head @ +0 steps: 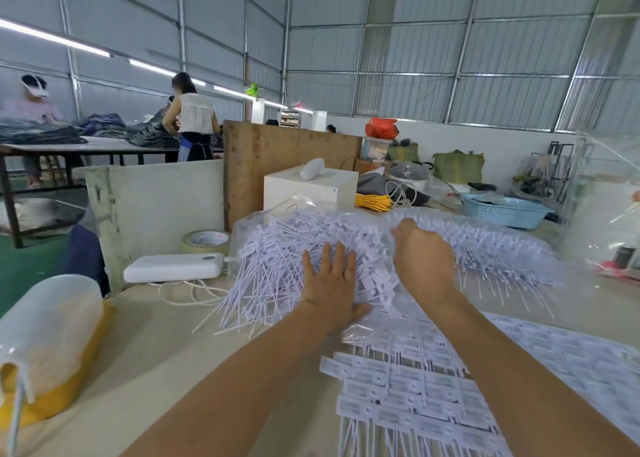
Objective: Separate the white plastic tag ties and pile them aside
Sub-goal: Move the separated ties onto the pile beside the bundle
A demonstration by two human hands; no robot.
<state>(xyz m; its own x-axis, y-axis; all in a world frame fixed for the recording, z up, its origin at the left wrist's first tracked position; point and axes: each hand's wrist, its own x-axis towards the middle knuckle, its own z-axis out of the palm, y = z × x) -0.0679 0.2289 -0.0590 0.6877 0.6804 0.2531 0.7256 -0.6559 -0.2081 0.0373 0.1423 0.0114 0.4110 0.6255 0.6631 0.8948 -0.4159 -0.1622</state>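
Pressing flat with straight fingers on the heap of white tag ties point(277, 276), left hand point(332, 283), right hand point(424, 262) beside it, fingers hidden, grip unclear, power bank point(173, 267) left of the heap.

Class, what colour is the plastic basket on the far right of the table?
Light blue basket, seen in the head view.

2 hands: left hand point(330, 283), right hand point(424, 262); tag ties point(277, 266) under and beyond fingers, too many to count; 1 tape roll point(206, 241) and 1 white power bank point(175, 267) left of left fingers; 1 blue basket point(505, 210) beyond right fingers; 2 people at far table
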